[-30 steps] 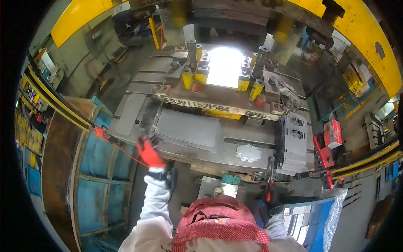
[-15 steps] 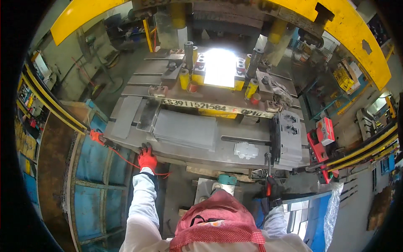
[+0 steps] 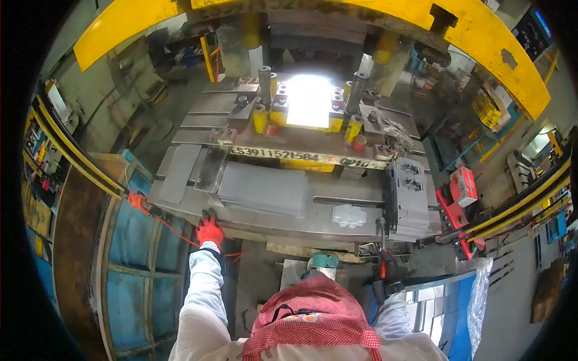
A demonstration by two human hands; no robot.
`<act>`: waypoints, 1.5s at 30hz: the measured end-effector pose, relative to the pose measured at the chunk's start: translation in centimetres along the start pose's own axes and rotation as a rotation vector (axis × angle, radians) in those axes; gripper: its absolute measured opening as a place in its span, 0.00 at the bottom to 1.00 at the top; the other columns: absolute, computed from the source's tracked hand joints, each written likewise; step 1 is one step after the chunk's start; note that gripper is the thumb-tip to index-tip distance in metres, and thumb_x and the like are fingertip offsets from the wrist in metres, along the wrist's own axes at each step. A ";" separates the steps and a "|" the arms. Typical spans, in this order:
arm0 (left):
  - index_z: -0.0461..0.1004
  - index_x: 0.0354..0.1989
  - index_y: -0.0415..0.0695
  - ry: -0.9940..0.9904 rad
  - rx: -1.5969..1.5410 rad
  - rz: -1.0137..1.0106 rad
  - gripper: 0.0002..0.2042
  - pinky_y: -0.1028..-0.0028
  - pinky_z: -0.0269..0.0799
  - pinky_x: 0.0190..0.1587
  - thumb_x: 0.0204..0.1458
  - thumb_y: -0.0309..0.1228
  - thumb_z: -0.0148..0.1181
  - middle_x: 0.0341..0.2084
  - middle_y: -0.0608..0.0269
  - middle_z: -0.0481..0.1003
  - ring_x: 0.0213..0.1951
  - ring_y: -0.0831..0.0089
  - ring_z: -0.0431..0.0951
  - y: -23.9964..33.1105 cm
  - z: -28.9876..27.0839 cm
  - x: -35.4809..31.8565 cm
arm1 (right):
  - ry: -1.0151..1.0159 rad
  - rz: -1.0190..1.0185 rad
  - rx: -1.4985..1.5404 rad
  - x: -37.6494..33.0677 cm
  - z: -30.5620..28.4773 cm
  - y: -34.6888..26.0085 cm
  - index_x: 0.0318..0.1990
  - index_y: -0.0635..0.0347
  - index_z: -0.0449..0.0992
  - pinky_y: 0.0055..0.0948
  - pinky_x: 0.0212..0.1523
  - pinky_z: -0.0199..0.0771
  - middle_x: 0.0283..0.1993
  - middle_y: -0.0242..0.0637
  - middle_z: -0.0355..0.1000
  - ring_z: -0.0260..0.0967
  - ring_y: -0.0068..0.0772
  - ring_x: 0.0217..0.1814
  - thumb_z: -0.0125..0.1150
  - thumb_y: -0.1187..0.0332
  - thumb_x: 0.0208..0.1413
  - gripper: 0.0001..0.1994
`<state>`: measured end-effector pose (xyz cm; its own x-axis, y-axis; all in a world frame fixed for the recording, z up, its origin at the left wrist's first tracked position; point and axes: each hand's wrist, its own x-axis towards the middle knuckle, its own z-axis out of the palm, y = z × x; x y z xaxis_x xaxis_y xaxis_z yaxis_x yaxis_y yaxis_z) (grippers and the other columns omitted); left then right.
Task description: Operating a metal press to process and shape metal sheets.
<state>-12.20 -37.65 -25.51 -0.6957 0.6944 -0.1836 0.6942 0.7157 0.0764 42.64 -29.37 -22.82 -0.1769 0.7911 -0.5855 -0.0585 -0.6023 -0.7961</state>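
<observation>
My left hand, in a red glove with dark fingertips, rests at the front edge of the steel press table, fingers stretched out and somewhat apart. It holds nothing. Nearby on the table lies a stack of flat grey sheet-metal blanks. My right hand, dark-gloved and partly in shade, is closed around a slim metal hand tool with a red part near the grip. The tool's ring-like tip is at the table's front edge, beside a stack of cut metal parts. A small shaped metal piece lies left of that stack.
Behind the blanks stands a die set with upright posts and a bright glare. A yellow press frame arches overhead. Yellow-black bars flank both sides. A blue crate stands left; a red-white box sits right.
The whole view has shifted slightly with my head. My left hand stays at the table edge, and my right hand keeps hold of the tool in nearly the same place.
</observation>
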 end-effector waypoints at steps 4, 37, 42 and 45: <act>0.55 0.57 0.58 -0.008 -0.010 -0.020 0.26 0.56 0.52 0.55 0.45 0.37 0.50 0.57 0.63 0.54 0.59 0.56 0.52 0.6 -0.4 -0.1 | 0.036 0.070 0.149 0.7 -0.6 1.3 0.21 0.47 0.63 0.23 0.12 0.56 0.13 0.25 0.57 0.55 0.24 0.11 0.55 0.53 0.46 0.13; 0.53 0.58 0.57 0.015 0.026 0.039 0.27 0.57 0.59 0.52 0.46 0.36 0.49 0.61 0.59 0.46 0.54 0.53 0.59 -0.4 0.5 0.2 | 0.001 -0.028 0.032 -0.4 0.5 0.9 0.31 0.53 0.67 0.26 0.16 0.63 0.22 0.32 0.66 0.65 0.28 0.17 0.55 0.57 0.48 0.11; 0.54 0.57 0.57 0.040 -0.043 0.023 0.28 0.57 0.56 0.54 0.44 0.37 0.52 0.61 0.60 0.48 0.56 0.53 0.57 -0.1 0.0 -0.4 | 0.287 -0.578 -0.789 -0.1 -0.1 1.4 0.57 0.59 0.55 0.21 0.22 0.62 0.32 0.33 0.64 0.61 0.20 0.26 0.54 0.68 0.48 0.27; 0.57 0.56 0.57 0.036 -0.050 0.016 0.27 0.57 0.55 0.54 0.44 0.37 0.51 0.60 0.59 0.49 0.56 0.54 0.57 -0.3 0.5 -0.2 | 0.145 -0.663 -0.546 0.1 3.7 -3.7 0.57 0.59 0.56 0.19 0.23 0.61 0.33 0.32 0.64 0.58 0.18 0.25 0.53 0.69 0.49 0.26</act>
<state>-12.22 -38.06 -26.00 -0.6913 0.7074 -0.1472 0.6959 0.7067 0.1276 39.22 -27.42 -19.36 -0.1441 0.9887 0.0403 0.3806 0.0930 -0.9200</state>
